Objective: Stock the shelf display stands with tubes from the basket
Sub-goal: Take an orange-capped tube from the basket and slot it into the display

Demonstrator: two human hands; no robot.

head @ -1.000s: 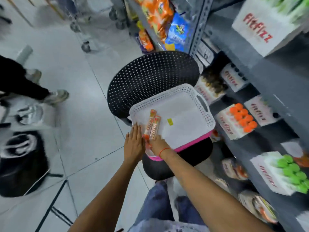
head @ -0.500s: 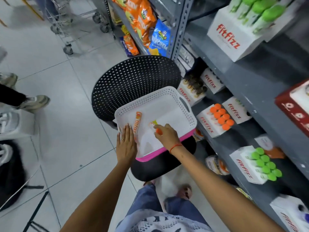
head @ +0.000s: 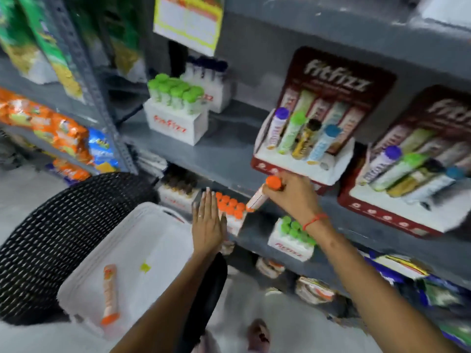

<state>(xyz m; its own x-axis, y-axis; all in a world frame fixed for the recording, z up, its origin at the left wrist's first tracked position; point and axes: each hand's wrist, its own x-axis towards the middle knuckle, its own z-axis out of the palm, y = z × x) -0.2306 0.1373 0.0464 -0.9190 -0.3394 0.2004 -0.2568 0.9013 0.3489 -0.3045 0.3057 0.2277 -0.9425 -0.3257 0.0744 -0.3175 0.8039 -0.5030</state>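
My right hand (head: 293, 197) grip clenched on orange-capped tube (head: 265, 193); left hand (head: 207, 222) flat, released, steadying orange display stand (head: 233, 212). Next: slot tube into free hole.

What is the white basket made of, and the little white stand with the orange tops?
The white basket looks like moulded plastic, smooth and matte. The orange-capped stand seems to be printed cardboard, judging by its flat sides and sharp folded corner, though blur leaves that uncertain.

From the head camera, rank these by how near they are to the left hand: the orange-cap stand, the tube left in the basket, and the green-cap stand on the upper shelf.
From the left hand:
1. Orange-cap stand, just right of it, touching or nearly so.
2. Tube, lower left, lying in the basket.
3. Green-cap stand, up on the upper shelf.
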